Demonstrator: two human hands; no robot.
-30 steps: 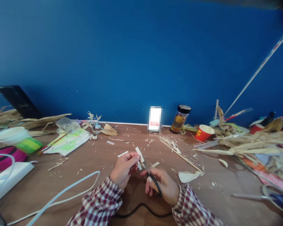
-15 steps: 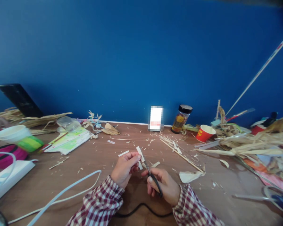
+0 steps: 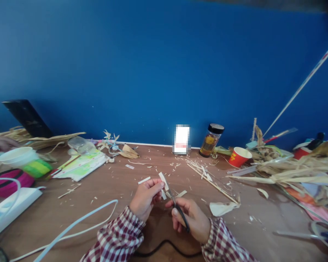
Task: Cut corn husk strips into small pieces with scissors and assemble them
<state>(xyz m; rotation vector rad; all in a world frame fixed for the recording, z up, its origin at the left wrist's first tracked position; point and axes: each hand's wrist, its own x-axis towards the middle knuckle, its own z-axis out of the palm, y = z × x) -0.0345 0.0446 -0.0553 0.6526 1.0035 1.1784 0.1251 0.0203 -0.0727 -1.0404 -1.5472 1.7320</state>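
My left hand [image 3: 147, 197] pinches a short pale strip of dried husk [image 3: 163, 179] between thumb and fingers, holding it up over the brown table [image 3: 114, 189]. My right hand [image 3: 191, 217] is closed round the black handles of small scissors [image 3: 177, 209], whose blades point up and left and meet the strip's lower end. Both wrists wear red-and-white checked sleeves. Small pale offcuts lie on the table just beyond the hands.
Dried husks and stalks [image 3: 289, 169] pile at the right, by a red paper cup [image 3: 239, 157] and a glass jar [image 3: 211, 135]. White cables [image 3: 79, 218], a black cable [image 3: 164, 243], bowls [image 3: 19, 160] and papers [image 3: 79, 163] lie left. A blue wall rises behind.
Both hands and the scissors stay in nearly the same pose; the view has shifted slightly, so everything sits a little lower and further right.
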